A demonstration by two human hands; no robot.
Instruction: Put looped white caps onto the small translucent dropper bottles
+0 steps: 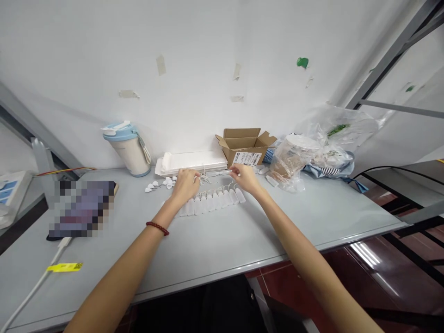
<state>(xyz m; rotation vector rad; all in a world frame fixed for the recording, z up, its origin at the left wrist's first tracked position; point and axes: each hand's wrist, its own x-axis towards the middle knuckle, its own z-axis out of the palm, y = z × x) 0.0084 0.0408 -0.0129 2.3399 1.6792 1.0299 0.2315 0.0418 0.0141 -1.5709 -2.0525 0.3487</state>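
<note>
Over translucent tags [210, 202] — left hand [185, 184] pinching string [204, 176] (looped), right hand [244, 179] gripping a clear plastic strip [219, 173].

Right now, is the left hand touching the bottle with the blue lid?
Apart. The head view shows the left hand to the right of the blue-lidded bottle, with a stretch of grey tabletop between them.

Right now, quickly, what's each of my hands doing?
Left hand: closed, apparently pinching a thin white loop, hard to tell.
Right hand: closed, holding a small clear plastic tube.
</note>
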